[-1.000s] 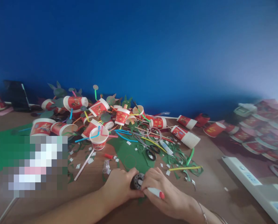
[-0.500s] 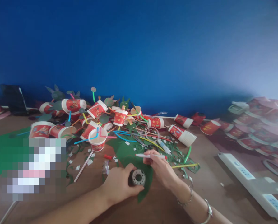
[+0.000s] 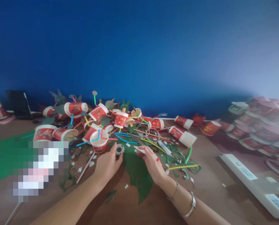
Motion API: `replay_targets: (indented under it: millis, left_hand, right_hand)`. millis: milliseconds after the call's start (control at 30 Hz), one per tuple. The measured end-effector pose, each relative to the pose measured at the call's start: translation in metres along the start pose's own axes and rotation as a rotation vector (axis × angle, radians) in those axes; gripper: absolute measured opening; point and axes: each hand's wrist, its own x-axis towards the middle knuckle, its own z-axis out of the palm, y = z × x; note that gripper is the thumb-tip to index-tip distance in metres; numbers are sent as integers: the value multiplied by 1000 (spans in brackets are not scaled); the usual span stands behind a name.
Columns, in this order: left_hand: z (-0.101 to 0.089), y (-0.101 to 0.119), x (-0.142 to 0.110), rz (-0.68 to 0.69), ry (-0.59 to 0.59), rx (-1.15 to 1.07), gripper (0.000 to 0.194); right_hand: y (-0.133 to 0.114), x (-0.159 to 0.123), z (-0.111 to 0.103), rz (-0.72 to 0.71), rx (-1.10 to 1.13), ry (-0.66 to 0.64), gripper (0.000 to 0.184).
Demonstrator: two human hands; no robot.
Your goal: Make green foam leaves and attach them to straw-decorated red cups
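My left hand (image 3: 108, 164) is closed round the side of a small, thick, grey ring with holes round its face (image 3: 119, 149), held at the left edge of the green paper (image 3: 137, 170). Between the fingers of my right hand (image 3: 152, 162) is a white marker pen with a red end (image 3: 140, 150), its tip pointing left over the paper. Left of the ring stands a red and white paper cup (image 3: 99, 144), with bent straws across its top. The scissors seen earlier are mostly hidden behind my right hand.
A jumbled pile of paper cups, straws and green cutouts (image 3: 120, 119) lies along the blue wall. Right of my hand are a glue tube (image 3: 164, 148) and green scraps (image 3: 187, 170). A white power strip (image 3: 244, 178) lies at the right, near stacked cups (image 3: 254, 131).
The pen came away from the ring's centre in my right hand. My left hand has carried the ring up and left, uncovering more green paper. The right hand has shifted slightly left.
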Motion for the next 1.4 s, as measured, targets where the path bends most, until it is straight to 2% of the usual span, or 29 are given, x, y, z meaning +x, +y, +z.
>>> replay_targets:
  millis: [133,233,300,333,400,467,533,767,833,967,1100,1300,1400]
  left_hand:
    - [-1,1,-2,20,11,15,61]
    - [-3,6,-8,153,20,-100,49]
    - [-3,8,-12,286,-34,-171,39]
    - [-2,9,-13,338,-72,-186,41]
    - [0,10,-14,390,-142,-177,56]
    - [1,9,-12,389,-180,-135,68]
    - [1,9,-10,371,-197,-84,68]
    - [-7,6,-6,339,-121,36,42]
    - [-8,4,-4,307,-90,54,39]
    - [-3,0,-1,275,-41,41,36]
    - [8,-3,4,267,-25,-1,33]
    - [18,-8,9,259,25,-72,31]
    - [17,-8,11,268,38,-93,31]
  right_hand:
    - [1,6,-1,-73,-45,11,34]
    - [3,9,-2,-86,-16,17,33]
    - [3,9,-2,-84,26,4,32]
    - [2,9,-2,-84,45,-3,32]
    - [1,9,-2,-82,75,-17,33]
    - [1,10,-2,-72,107,-32,35]
    - [4,12,-2,-59,130,-42,38]
    - [8,24,2,-87,96,-69,33]
    - [3,24,-2,-96,28,-70,28]
    - [-10,17,-11,-137,-288,-74,29]
    - [-15,7,-13,-200,-320,-89,27]
    - [-12,4,-11,11,-181,-323,32]
    - [-12,7,-13,35,-185,-404,32]
